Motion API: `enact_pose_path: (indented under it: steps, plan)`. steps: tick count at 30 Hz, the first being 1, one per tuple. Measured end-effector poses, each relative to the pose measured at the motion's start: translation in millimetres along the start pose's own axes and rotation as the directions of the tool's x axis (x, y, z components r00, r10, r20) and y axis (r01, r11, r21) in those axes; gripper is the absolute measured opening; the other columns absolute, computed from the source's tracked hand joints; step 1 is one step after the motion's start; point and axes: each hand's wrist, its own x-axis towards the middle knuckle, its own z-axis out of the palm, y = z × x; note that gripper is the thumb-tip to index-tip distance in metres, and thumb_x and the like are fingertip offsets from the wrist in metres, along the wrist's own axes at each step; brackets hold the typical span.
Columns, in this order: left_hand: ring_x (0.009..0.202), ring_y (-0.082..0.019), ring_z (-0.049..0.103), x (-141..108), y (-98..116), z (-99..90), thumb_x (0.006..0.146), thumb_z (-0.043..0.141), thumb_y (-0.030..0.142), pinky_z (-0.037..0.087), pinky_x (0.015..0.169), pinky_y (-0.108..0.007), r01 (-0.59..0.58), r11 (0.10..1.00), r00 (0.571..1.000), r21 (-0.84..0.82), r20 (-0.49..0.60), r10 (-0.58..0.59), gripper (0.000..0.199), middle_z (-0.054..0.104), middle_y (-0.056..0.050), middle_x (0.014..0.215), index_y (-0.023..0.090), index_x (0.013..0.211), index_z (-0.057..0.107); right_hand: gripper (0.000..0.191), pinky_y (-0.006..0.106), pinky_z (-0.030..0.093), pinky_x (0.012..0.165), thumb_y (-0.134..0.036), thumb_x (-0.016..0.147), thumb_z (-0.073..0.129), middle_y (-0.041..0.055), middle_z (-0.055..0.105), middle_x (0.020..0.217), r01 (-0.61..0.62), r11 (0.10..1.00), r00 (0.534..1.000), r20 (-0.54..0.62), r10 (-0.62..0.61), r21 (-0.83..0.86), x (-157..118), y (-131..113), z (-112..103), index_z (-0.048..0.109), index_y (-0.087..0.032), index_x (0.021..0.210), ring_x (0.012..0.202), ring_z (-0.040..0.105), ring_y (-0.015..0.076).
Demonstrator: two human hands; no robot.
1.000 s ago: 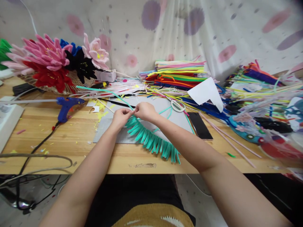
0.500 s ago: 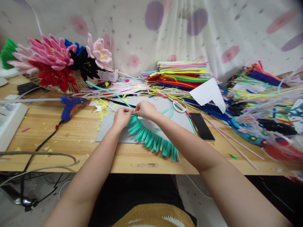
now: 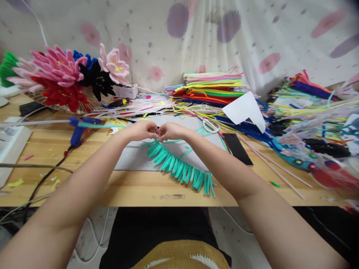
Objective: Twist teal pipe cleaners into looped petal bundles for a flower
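A fringe of looped teal pipe cleaners (image 3: 179, 168) hangs in a curve from my fingertips down to the right, over the front edge of the grey mat (image 3: 134, 162). My left hand (image 3: 146, 130) pinches the teal strand at the fringe's upper left end. Touching it from the other side, my right hand (image 3: 169, 132) is closed on the same strand. A loose teal length stretches left from my left hand, passing over the blue glue gun (image 3: 77, 130). More teal stems lie on the mat behind my right wrist.
Scissors (image 3: 211, 126) and a black phone (image 3: 238, 149) lie right of my hands. Pipe cleaner bundles (image 3: 213, 87) are stacked behind. Fuzzy flowers (image 3: 58, 71) stand at the back left, with a white power strip (image 3: 12, 153) nearer. A white paper piece (image 3: 245, 108) leans at the right.
My left hand has turned, its forearm swinging outward to the left. The loose teal strand has swung down to point left. The fringe's upper end has shifted slightly left.
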Motion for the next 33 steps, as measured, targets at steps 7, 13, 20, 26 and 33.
enact_pose_path:
  steps: [7, 13, 20, 26, 33]
  plan:
    - [0.049, -0.011, 0.052, 4, 0, -8.2, 0.054, 0.072, 0.020, 0.036, 0.054, -0.023, 0.218, 0.952, 0.963, -0.215, 0.206, -0.174, 0.009, 0.059, 0.000, 0.052, 0.015, 0.057, 0.065, 0.024, 0.019, 0.032, 0.056, -0.032, 0.065, 0.068, 0.0016, 0.068, 0.077, 0.012, 0.986, 0.998, -0.055, -0.021, -0.169, -3, -7, -17, 0.066, -0.016, 0.083, 0.064, 0.055, 0.0088]
    - [0.049, -0.011, 0.053, -3, -4, -16.0, 0.057, 0.072, 0.019, 0.041, 0.053, -0.023, 0.219, 0.891, 0.971, -0.398, 0.175, -0.160, 0.011, 0.058, 0.000, 0.052, 0.013, 0.059, 0.064, 0.050, 0.020, 0.033, 0.054, -0.055, 0.065, 0.063, 0.0011, 0.064, 0.073, 0.033, 0.999, 0.953, 0.301, -0.020, -0.038, -19, -5, -21, 0.062, -0.016, 0.095, 0.055, 0.047, 0.0068]
    - [0.051, -0.011, 0.056, -17, -6, -16.6, 0.057, 0.074, 0.024, 0.044, 0.054, -0.023, 0.233, 0.834, 0.969, -0.501, 0.191, -0.156, 0.017, 0.062, -0.001, 0.055, 0.013, 0.067, 0.065, 0.040, 0.019, 0.031, 0.051, -0.043, 0.071, 0.061, -0.0011, 0.058, 0.069, -0.033, 0.999, 0.930, 0.364, 0.040, -0.024, -23, 18, -24, 0.060, -0.017, 0.101, 0.052, 0.040, 0.0049]
    - [0.063, -0.015, 0.063, -16, 5, 3.5, 0.058, 0.074, 0.026, 0.051, 0.062, -0.027, 0.209, 0.753, 0.977, -0.624, 0.170, -0.130, 0.021, 0.067, -0.007, 0.066, 0.011, 0.070, 0.066, 0.030, 0.025, 0.036, 0.066, -0.034, 0.070, 0.061, 0.0054, 0.066, 0.096, -0.071, 0.794, 0.997, -0.068, 0.037, -0.604, -14, -10, -65, 0.066, -0.022, 0.097, 0.085, 0.057, 0.0184]
    - [0.066, -0.017, 0.066, -1, 14, 43.0, 0.071, 0.063, 0.011, 0.054, 0.067, -0.031, 0.243, 0.452, 0.945, -0.858, 0.104, -0.310, 0.014, 0.067, -0.011, 0.066, 0.010, 0.058, 0.060, 0.028, 0.033, 0.038, 0.071, -0.015, 0.078, 0.046, 0.0151, 0.063, 0.102, -0.028, 0.654, 0.966, -0.189, -0.177, -0.756, 10, -22, -42, 0.066, -0.016, 0.097, 0.093, 0.058, 0.0260]
